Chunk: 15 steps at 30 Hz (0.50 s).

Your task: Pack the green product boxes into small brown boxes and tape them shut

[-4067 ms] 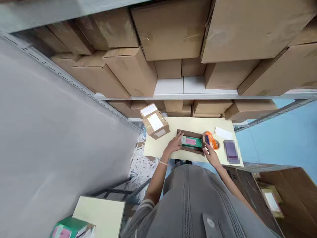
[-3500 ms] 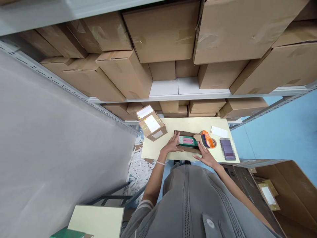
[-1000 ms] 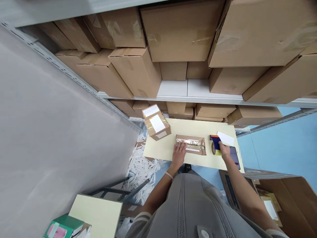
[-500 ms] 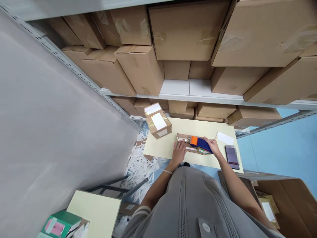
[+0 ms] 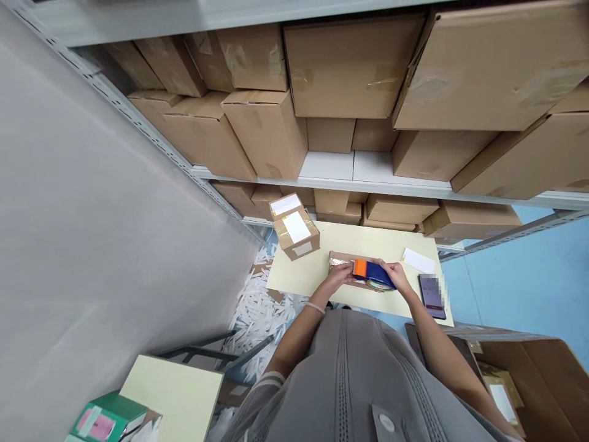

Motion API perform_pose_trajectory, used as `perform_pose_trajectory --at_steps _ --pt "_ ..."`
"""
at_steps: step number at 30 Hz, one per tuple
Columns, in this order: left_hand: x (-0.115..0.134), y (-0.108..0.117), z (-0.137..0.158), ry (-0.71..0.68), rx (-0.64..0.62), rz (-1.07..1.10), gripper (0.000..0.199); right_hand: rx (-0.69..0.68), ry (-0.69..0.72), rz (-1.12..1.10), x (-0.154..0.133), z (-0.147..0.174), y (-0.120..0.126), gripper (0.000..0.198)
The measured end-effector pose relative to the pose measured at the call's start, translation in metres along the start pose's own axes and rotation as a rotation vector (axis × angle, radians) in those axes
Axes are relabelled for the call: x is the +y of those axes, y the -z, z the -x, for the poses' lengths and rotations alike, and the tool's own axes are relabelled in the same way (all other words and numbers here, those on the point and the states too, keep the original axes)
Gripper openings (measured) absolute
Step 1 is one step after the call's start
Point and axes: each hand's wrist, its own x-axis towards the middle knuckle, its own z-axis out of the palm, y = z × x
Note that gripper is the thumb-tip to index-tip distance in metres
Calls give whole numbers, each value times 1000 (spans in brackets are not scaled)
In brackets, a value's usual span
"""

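Half a second ago our left hand [image 5: 339,276] lies flat on the box [image 5: 338,255], fingers spread; now its fingers are curled in by the orange end of the dispenser [image 5: 377,273], and we cannot tell whether they pinch anything. The dispenser keeps its place over the box's right part, and our right hand [image 5: 392,273] stays closed round its blue body at the box's right end. Four seconds ago the box is open with a green pack inside; now its top is covered, and shiny tape [image 5: 338,263] shows at its left end. It lies on the table [image 5: 294,270].

Counting left to right, we see one green carton [image 5: 108,414] on one small table [image 5: 179,387], both far left of the box and nearer us; one heap of shreds [image 5: 257,313], left of the box and lower; one labelled carton [image 5: 288,242] with three white labels [image 5: 296,227], left of the box and beyond it; the one box; one dispenser over it; one slip [image 5: 418,260], right of the box; one phone [image 5: 432,296], right of the box and nearer us; one open carton [image 5: 543,362], farther right of the box.
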Motion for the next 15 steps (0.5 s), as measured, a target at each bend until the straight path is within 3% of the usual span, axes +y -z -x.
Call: perform_pose_trajectory --at_steps 10,15 --pt "0 7 -11 94 87 159 15 -21 33 63 -3 0 0 71" --pt "9 51 -12 30 140 195 15 27 35 92 -3 0 12 72"
